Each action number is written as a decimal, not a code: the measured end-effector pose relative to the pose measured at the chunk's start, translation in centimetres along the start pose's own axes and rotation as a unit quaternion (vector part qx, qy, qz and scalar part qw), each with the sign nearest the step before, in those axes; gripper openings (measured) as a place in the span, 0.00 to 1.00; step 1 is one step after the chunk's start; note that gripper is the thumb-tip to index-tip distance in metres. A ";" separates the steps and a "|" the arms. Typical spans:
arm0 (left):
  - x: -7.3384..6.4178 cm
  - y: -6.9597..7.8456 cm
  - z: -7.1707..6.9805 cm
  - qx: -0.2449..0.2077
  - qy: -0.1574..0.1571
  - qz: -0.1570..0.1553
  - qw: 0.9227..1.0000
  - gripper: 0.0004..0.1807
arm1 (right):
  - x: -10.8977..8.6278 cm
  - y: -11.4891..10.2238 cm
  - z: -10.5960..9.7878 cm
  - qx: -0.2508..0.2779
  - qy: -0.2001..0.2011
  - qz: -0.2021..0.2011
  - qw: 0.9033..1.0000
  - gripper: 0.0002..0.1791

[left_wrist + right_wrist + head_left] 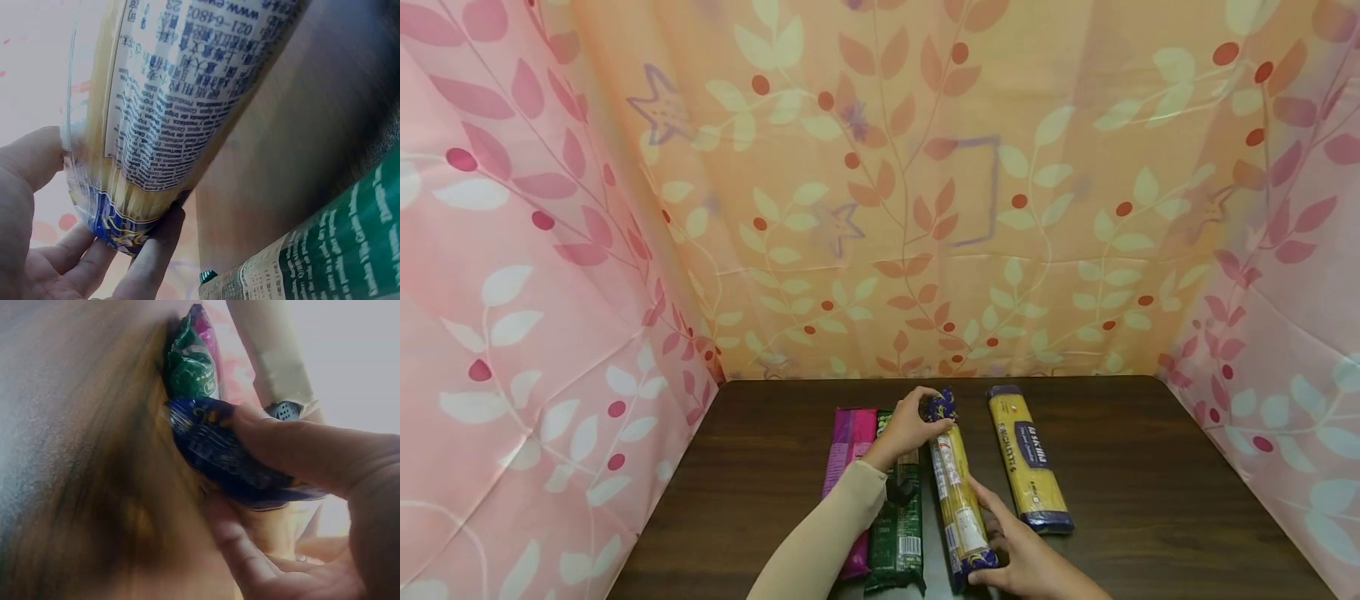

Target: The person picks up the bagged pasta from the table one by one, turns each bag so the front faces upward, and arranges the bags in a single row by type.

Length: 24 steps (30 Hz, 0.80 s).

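Yellow-and-blue pasta pack (pixel 957 492) is in both hands, over the middle of the bench (pixel 1150 483), long axis running from the rear edge toward the near side. Left hand (pixel 913 429) grips its far blue end, close to the rear edge; thumb one side, fingers round the other. Right hand (pixel 1018 550) has the near blue end, thumb over the end, fingers along the right side and underneath. White small-print label on the pack shows in the head and left wrist views. Can't tell if any of its underside touches the bench.

Toward the bench's left edge: green pack (pixel 897 533), barcode at its near end, and pink pack (pixel 850 450) just beyond it, side by side. Left forearm, cream sleeve (pixel 827 533), crosses above both and hides part of them.

Second yellow pack (pixel 1026 458), dark blue panel and ends, lies flat toward the right edge, slightly angled, far end near the rear edge, untouched. Orange leaf-print cloth (pixel 895 208) hangs behind the rear edge.
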<state>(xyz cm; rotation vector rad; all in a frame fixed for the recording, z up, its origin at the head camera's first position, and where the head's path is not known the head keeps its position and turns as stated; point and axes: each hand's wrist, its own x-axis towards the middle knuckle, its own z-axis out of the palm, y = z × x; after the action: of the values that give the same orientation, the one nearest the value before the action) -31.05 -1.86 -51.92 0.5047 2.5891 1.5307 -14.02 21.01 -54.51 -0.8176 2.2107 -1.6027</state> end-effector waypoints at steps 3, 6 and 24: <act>-0.1 0.0 -0.2 -0.030 0.013 -0.002 0.999 0.31 | 0.0 0.1 0.1 0.032 0.024 0.015 0.999 0.69; -0.1 0.1 -0.7 -0.048 0.022 -0.003 0.999 0.31 | 0.2 0.2 0.2 0.055 0.052 0.029 0.997 0.69; -0.5 0.1 -1.8 -0.088 -0.004 -0.002 0.996 0.35 | 0.1 0.0 -0.1 0.121 0.013 0.087 0.989 0.56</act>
<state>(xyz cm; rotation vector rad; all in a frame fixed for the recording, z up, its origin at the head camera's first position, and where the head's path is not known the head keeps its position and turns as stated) -30.97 -3.49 -51.03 0.4849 2.4177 1.7307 -14.14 21.02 -54.50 -0.5240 1.9898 -1.7563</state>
